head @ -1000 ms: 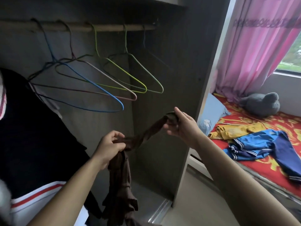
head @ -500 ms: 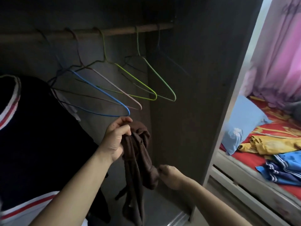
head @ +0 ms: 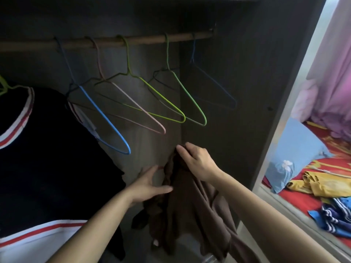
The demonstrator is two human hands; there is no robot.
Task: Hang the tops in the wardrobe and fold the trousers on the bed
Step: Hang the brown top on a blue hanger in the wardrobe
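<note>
**A soft brown top (head: 190, 205) held up by one end**

The brown top hangs low inside the wardrobe (head: 237, 92), well below the rail (head: 144, 40). It looks soft, light and floppy, so it will sag and bunch up. I think the neck or shoulders are the best place to hold it. The right hand (head: 199, 164) holds the upper end, its fingers (head: 182, 150) curled round the cloth. The left hand (head: 148, 185) is lower down, fingers straight and close together, touching the cloth's side.

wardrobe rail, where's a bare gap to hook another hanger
Widest bare rail: between the yellow-green hanger and the green hanger. Short gap between the dark blue hanger and the side wall. Crowded left, near the black top.
</note>
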